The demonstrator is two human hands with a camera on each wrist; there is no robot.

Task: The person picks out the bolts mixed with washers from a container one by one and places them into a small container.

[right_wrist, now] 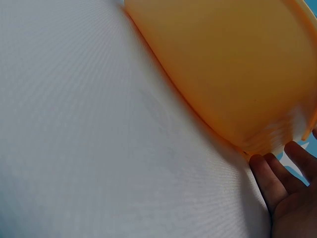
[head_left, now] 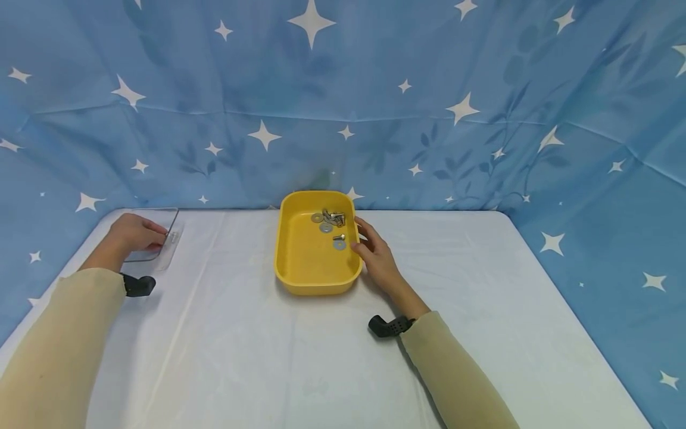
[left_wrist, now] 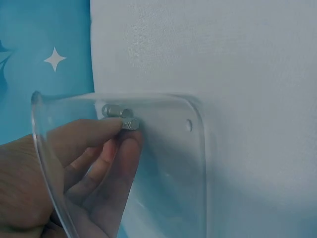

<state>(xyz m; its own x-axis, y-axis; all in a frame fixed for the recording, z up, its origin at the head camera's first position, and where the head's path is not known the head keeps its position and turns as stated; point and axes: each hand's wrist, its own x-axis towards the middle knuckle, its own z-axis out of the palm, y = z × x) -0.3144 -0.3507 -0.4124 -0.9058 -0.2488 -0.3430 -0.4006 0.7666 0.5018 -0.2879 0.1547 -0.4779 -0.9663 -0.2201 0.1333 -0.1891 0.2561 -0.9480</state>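
Note:
At the table's left end, my left hand (head_left: 140,232) reaches into a clear plastic tray (head_left: 171,250). Its thumb and fingertips pinch a small threaded metal bolt (left_wrist: 130,124), seen through the tray wall in the left wrist view. A second metal piece (left_wrist: 113,110) appears right beside it. My right hand (head_left: 377,256) grips the right side of a yellow tray (head_left: 316,287), thumb at the rim and fingers along the outer wall. Toward that tray's back right lie several metal bolts (head_left: 336,218), a lone bolt (head_left: 339,238) and several flat washers (head_left: 326,227).
A white cloth (head_left: 241,357) covers the table. Behind it hangs a blue curtain (head_left: 343,77) with white stars, close to the back edge; more of it runs down the right side. The yellow tray stands mid-table near the back.

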